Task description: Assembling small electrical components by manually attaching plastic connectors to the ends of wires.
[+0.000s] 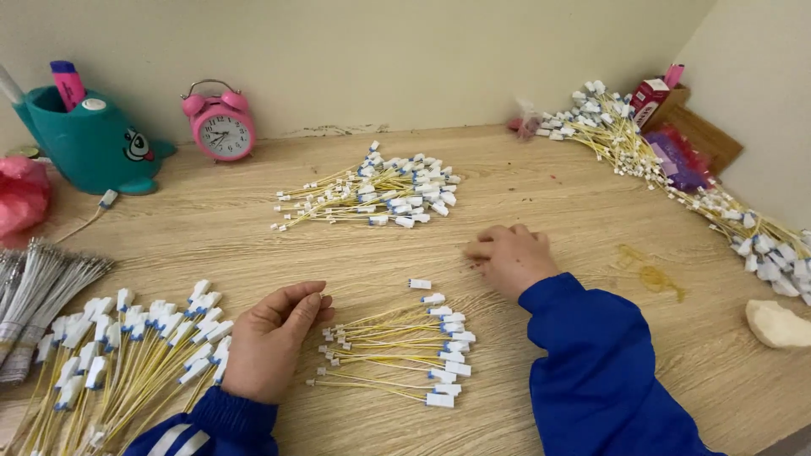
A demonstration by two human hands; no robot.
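The left hand (272, 342) rests on the wooden table (557, 194) at about seven o'clock, fingers curled loosely inward with thumb near the fingertips — whether anything is pinched there I cannot tell. Just to its right, touching nothing, lies a small row of yellow cable ties with white-and-blue heads (405, 350), heads toward three o'clock. The right hand (508, 256) lies palm down near the centre, fingers bent under; nothing shows in its grip. A single loose white head (420, 284) sits between the two hands.

At eight o'clock, beside the left hand, a larger fan of ties (127, 355) spreads out, with a grey bundle of wires (38, 291) beyond it. A middle heap (376, 194) lies at twelve o'clock — well apart from both hands. A long heap (676, 169) runs along the two o'clock edge. A pink alarm clock (221, 125) and a teal whale-shaped pen holder (89, 139) stand at eleven.
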